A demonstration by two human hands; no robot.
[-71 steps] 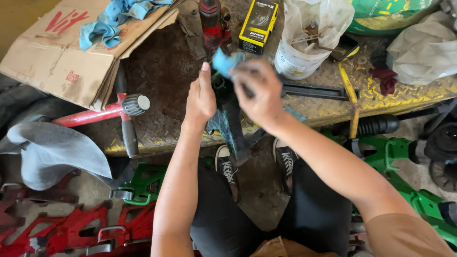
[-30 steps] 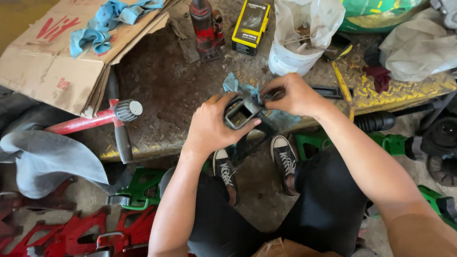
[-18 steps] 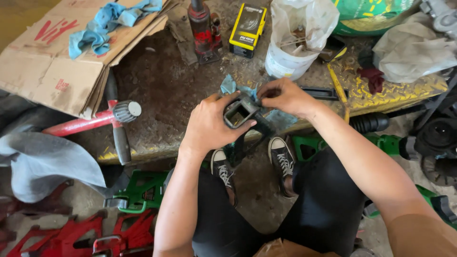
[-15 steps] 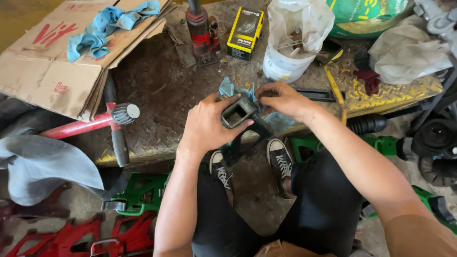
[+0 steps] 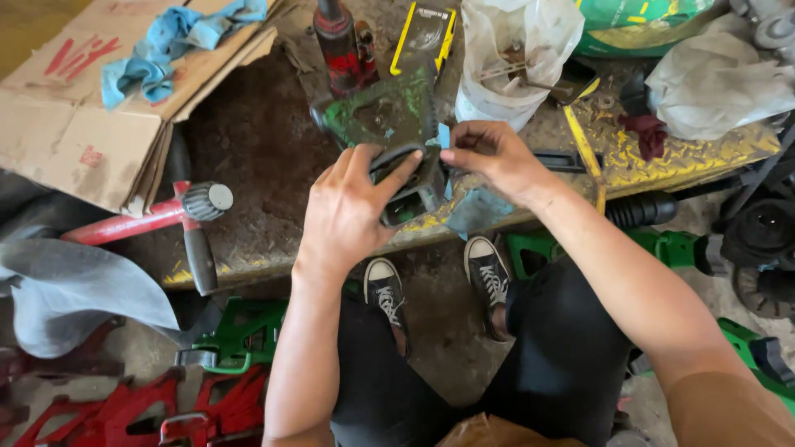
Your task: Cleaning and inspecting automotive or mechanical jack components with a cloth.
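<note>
Over workbench (image 5: 248, 157), both hands grip green metal bracket (image 5: 389, 112).

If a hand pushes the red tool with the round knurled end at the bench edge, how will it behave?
The red tool looks like rigid metal, so it is probably stiff and fairly heavy. Its handle is round, so it may roll. It lies at the edge of the workbench, so a push could perhaps send it off.

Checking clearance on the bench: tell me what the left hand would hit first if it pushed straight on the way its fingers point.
The left hand points up and away, already gripping the green metal bracket. Beyond it, probably the red jack, though depth is unclear.
</note>
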